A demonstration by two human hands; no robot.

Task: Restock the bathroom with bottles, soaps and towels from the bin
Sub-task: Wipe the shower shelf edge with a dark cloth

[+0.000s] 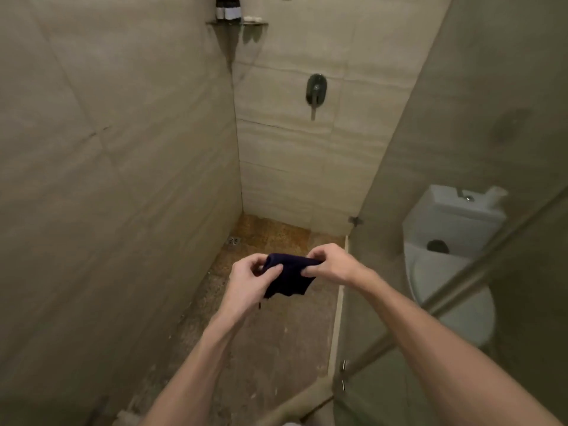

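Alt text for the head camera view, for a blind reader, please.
The left hand and right hand pinch a small dark cloth above the shower floor. A corner shelf high up holds dark bottles and small white items; a toilet stands behind glass.

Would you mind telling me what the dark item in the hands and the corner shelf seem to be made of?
The dark cloth, pinched by the left hand and right hand, looks like matte fabric: it creases and droops. The corner shelf seems clear glass: the wall shows through it, though blur leaves this open.
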